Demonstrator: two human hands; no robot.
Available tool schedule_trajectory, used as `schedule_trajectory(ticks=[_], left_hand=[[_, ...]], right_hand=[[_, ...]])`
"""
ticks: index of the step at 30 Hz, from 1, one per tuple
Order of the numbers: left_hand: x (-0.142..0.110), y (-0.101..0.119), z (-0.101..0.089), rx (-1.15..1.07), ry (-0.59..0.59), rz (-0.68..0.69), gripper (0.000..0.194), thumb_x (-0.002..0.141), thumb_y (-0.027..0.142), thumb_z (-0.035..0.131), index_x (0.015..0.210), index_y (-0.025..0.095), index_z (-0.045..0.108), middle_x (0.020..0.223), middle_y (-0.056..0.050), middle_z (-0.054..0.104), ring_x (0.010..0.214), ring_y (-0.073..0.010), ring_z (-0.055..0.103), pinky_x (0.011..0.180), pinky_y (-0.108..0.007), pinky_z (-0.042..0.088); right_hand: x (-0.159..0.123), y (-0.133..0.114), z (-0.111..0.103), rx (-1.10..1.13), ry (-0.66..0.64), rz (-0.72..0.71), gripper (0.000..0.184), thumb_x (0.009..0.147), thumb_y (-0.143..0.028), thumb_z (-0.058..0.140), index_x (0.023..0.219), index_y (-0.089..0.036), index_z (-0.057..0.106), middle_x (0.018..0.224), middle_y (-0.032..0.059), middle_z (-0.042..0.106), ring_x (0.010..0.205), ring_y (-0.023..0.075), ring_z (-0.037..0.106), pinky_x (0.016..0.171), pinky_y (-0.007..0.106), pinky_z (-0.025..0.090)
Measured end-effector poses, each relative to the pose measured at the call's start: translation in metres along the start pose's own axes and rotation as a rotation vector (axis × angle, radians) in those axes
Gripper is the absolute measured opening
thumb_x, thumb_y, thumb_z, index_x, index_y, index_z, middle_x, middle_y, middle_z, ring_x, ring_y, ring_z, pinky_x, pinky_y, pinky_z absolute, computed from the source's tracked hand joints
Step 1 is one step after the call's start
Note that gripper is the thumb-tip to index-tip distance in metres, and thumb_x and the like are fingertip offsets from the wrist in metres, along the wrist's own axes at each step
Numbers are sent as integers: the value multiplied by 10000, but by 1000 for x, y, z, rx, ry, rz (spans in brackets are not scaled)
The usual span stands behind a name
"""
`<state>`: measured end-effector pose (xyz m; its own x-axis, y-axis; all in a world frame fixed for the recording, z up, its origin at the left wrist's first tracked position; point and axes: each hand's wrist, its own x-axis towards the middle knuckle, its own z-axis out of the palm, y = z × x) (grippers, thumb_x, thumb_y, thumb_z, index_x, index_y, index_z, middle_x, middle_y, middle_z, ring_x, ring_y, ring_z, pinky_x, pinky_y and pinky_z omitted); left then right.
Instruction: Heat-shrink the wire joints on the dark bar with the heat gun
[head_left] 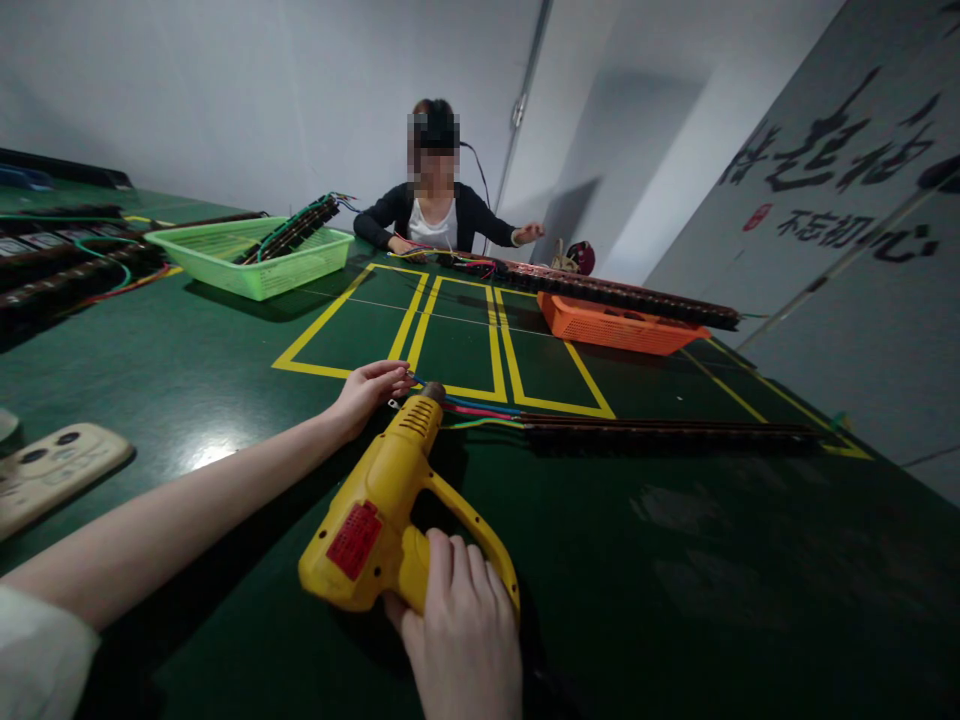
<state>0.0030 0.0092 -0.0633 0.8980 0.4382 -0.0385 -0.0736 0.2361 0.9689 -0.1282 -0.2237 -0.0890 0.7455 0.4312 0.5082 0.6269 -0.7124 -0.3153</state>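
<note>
My right hand (459,628) grips the handle of a yellow heat gun (390,500) with a red label, its nozzle pointing away from me. My left hand (369,392) reaches ahead of the nozzle, fingers pinched on the ends of coloured wires (480,412). These red, blue and green wires run from a long dark strip (660,433) lying on the green table (225,400).
A green basket (247,255) with dark strips stands at the back left, an orange basket (619,325) at the back right under another long strip. A person sits across the table. A beige device (52,470) lies at the left. Yellow tape marks boxes.
</note>
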Motion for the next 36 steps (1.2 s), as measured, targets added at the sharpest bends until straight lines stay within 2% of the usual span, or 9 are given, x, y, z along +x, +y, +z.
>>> schedule_trajectory(ticks=[5,12,16,20,23,27,31,36], left_hand=[[1,2,0,23,37,-17,470,513,284,803,912,94,645,782,-50,651,630,-75,589,608,-163,474],[-2,4,1,54,39,0,480,527,314,799,930,103,647,832,-56,657,695,-98,611,642,-175,484],[-4,3,2,16,19,-4,447,578,284,775,964,107,636,862,-71,659,736,-111,625,689,-197,503],[-3,2,0,42,15,13,429,614,260,759,994,108,631,947,-90,658,843,-128,639,772,-206,517],[-1,1,-2,52,6,13,408,644,257,742,1009,118,627,969,-91,658,869,-129,641,801,-205,518],[0,0,-4,57,-2,18,396,659,257,734,1015,120,627,965,-89,658,860,-123,643,810,-204,517],[0,0,-3,59,-1,29,402,647,258,746,1003,111,630,955,-88,657,850,-119,644,792,-192,520],[-1,0,-2,77,20,22,421,640,276,754,1006,109,630,924,-87,664,830,-113,646,767,-176,524]], right_hand=[[7,-17,4,40,21,-13,583,481,-283,829,988,-84,623,845,99,627,743,251,599,625,409,543],[6,-13,1,85,-10,-6,562,523,-326,819,995,-111,603,814,61,603,727,236,586,616,412,528],[3,1,-3,90,-47,-8,566,551,-332,809,1024,-128,573,839,45,600,752,228,585,637,396,510],[-8,23,-9,58,-115,-3,536,657,-307,750,1115,-169,506,940,34,608,848,209,582,716,351,472],[-19,39,-15,-1,-117,17,585,642,-300,764,1137,-192,471,955,25,611,877,213,580,745,347,437],[-30,55,-21,-77,-97,110,633,627,-301,778,1151,-208,437,991,19,609,937,230,566,796,374,397],[-34,65,-23,-85,-115,127,607,652,-283,757,1146,-214,411,961,8,597,909,218,567,776,368,404],[-33,67,-23,-116,-126,88,554,661,-230,721,1128,-184,427,973,50,595,900,232,573,760,392,450]])
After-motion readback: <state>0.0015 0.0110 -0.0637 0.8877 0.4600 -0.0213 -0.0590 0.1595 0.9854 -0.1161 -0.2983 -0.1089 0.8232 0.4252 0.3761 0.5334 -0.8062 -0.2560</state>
